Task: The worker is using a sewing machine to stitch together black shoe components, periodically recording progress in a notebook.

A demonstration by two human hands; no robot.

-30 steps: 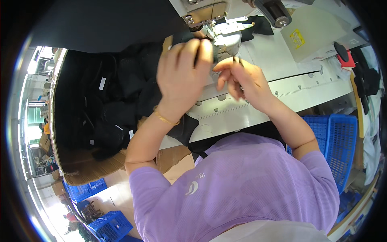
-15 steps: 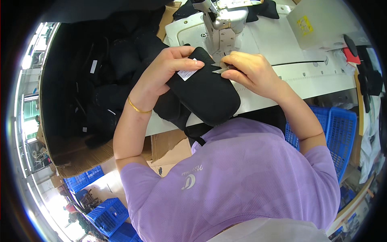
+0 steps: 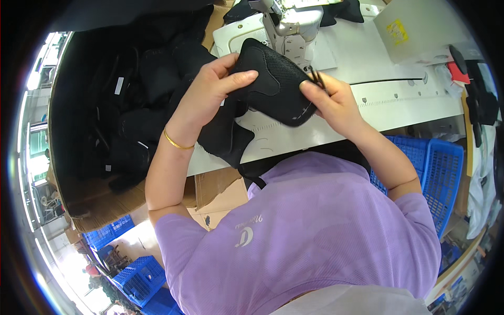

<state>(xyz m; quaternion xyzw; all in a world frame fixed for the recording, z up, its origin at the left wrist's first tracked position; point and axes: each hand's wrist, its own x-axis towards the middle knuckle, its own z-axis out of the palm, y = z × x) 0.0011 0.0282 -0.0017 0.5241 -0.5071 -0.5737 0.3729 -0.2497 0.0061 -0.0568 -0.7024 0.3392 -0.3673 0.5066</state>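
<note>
As left grip (image 3: 219,80), right grip (image 3: 336,101) pinch black pad (image 3: 281,86) | white worktable (image 3: 362,65) below | blue basket (image 3: 442,176)

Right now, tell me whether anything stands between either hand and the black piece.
Nothing visible does: the left hand and right hand both hold the black piece directly. A dark tool juts from the right hand; whether it also reaches beneath the piece is hidden.

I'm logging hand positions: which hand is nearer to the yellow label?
Right. The right hand, holding the right edge of the black piece, is below and left of the yellow label; the left hand, at the piece's left side, is farther left.
</note>
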